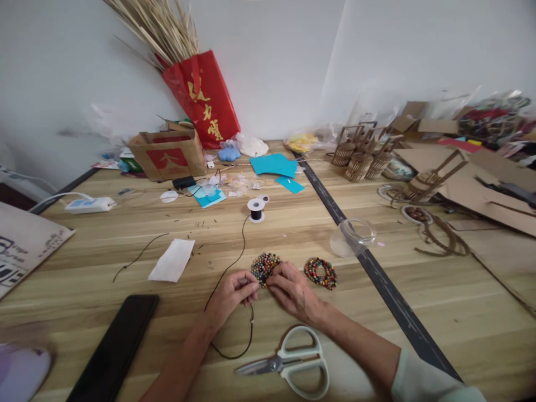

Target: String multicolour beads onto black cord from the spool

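My left hand (238, 289) is closed, thumb against fingers, on a thin black cord (240, 357) that loops down below it. The cord also runs up from the hand's left side to a white spool of black cord (255, 209). My right hand (295, 291) rests with bent, closed fingers at the edge of a heap of multicoloured beads (264, 267); whatever is between its fingertips is hidden. Just right of that hand lies a coiled ring of similar beads (320, 273). Scissors with pale green handles (293, 360) lie partly spread below both hands.
A black phone (119, 346) and a white paper (172, 260) lie to the left. A clear plastic tub (354, 237) stands right of the beads. Behind are blue cards (274, 165), a cardboard box (167, 156), a red bag (205, 100) and small bamboo baskets (359, 166).
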Available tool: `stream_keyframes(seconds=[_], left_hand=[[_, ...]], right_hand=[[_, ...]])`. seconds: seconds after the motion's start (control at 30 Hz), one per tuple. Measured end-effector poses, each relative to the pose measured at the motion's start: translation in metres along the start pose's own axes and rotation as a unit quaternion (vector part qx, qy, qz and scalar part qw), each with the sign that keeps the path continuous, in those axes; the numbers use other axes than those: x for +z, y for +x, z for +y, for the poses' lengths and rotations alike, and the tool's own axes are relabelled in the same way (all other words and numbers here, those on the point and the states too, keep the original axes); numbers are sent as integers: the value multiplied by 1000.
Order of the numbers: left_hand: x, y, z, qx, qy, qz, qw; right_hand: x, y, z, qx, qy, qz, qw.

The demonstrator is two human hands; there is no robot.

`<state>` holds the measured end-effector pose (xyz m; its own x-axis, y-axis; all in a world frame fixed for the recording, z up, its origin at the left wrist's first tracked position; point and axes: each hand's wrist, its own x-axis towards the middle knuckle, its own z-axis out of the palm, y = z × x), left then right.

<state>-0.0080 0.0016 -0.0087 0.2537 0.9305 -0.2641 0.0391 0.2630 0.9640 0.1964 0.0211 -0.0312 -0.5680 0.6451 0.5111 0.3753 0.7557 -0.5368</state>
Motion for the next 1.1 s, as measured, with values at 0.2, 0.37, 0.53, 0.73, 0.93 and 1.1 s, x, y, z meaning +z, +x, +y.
stream_keyframes(seconds=[0.2,0.37,0.53,0.73,0.93,1.1], left_hand=[[1,0,4,-5,10,-10,1000],[2,0,2,-2,11,-12,1000],[2,1,-2,3,9,-15,1000],[3,1,-3,5,10,-20,1000],[4,2,-4,0,16,-21,1000],[5,1,-6,-4,25,-18,1000]], right_hand=[[3,0,2,-15,-42,-21,999],[4,1,2,-17,-50,-22,998],[4,1,2,-17,-54,-34,998],[9,-2,7,-16,-55,-30,998],[10,-2,7,-15,-51,-33,998],[5,2,2,-14,-37,-23,999]])
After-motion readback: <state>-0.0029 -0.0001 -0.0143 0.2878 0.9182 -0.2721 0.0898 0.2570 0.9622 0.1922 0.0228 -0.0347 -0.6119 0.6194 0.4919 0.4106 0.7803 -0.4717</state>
